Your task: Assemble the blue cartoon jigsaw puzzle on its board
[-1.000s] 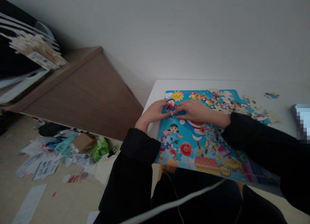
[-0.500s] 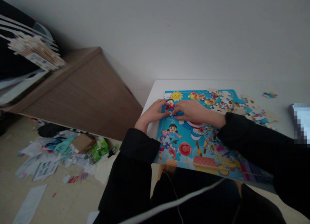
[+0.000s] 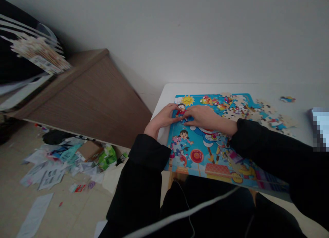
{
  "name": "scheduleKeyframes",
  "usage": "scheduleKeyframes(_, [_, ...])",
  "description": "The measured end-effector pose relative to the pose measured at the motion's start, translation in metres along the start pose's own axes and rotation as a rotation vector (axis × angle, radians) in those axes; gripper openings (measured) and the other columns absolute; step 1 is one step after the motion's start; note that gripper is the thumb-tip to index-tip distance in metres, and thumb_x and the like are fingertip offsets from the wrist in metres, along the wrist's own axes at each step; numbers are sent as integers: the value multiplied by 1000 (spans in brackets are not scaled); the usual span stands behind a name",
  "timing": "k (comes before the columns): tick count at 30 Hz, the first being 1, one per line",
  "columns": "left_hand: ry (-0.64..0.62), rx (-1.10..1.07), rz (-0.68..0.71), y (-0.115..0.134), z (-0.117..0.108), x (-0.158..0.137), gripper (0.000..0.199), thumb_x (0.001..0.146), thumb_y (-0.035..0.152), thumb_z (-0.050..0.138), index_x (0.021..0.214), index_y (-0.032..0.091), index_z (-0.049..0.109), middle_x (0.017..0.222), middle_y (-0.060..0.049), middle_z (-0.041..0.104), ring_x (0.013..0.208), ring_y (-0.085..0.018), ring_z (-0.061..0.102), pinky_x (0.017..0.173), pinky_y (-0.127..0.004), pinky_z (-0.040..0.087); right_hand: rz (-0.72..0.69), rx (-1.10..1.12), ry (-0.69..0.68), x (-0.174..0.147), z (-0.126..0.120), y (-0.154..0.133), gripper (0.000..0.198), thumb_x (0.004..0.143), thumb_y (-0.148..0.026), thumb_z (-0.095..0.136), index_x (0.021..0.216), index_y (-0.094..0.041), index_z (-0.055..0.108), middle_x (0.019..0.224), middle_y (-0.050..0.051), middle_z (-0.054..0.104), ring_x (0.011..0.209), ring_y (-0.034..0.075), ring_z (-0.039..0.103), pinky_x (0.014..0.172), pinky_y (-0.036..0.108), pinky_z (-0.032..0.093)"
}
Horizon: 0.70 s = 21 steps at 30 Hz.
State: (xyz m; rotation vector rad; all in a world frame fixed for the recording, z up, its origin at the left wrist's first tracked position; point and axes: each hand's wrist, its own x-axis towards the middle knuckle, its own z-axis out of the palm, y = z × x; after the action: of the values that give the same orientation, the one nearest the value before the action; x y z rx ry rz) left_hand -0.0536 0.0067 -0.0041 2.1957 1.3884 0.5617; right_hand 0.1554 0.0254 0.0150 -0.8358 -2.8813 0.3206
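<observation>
A blue cartoon jigsaw puzzle [image 3: 196, 140] lies partly assembled on the white table. Near its upper left corner, a puzzle piece [image 3: 181, 112] showing a figure in a red top sits between my hands. My left hand [image 3: 162, 118] curls its thumb and index finger against it from the left. From the other side my right hand [image 3: 202, 115] closes its fingers on the piece, its fingertips close to the left thumb. The right hand covers some of the middle of the picture, and the piece's edges are partly hidden by fingers.
Loose puzzle pieces [image 3: 264, 112] are heaped over the puzzle's upper right and the white table [image 3: 267, 90]. One small cluster of pieces [image 3: 287, 99] lies apart. A brown cabinet [image 3: 89, 94] holding cotton swabs [image 3: 42, 54] stands left, with litter [image 3: 77, 155] on the floor. A white cable [image 3: 185, 214] crosses my lap.
The view has shifted slightly. My left thumb has come a little closer to the right fingertips; both hands stay at the same spot on the puzzle.
</observation>
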Motion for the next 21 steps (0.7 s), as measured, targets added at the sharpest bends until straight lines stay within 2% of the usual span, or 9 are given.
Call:
scheduleKeyframes(4, [-1,-7,8,-2,0,0,34,78,36,68,107,21,61,121,-9,57,121,-24,50,107,-44,37,-29,8,-19,3,-2,0,28,87,-35,56,106,-20,71,101,7,70,92,22,62,76,31,42])
scheduleKeyframes(8, [-4,-19,23,-6,1,-2,32,79,34,67,109,24,61,124,-8,57,124,-24,48,108,-46,35,-48,-52,-71,8,-10,-4,29,86,-34,55,104,-20,73,88,8,71,81,21,63,69,31,40])
scheduleKeyframes(15, [-32,0,37,-5,0,-3,35,78,34,67,111,24,60,124,-8,57,123,-25,49,107,-46,37,18,53,-69,13,-8,-2,27,83,-33,58,101,-20,75,80,7,71,73,18,62,64,28,38])
scheduleKeyframes(18, [-48,18,29,-3,0,-1,39,76,35,70,112,24,59,120,-8,59,119,-25,51,106,-46,38,42,113,-51,12,-3,1,24,82,-31,60,96,-19,75,85,6,71,76,17,61,66,27,40])
scheduleKeyframes(21, [-50,29,7,-2,0,-1,40,75,36,70,111,24,59,119,-8,59,118,-25,52,105,-45,40,39,56,0,6,3,-2,24,86,-34,58,98,-21,74,97,7,68,87,19,60,69,28,41])
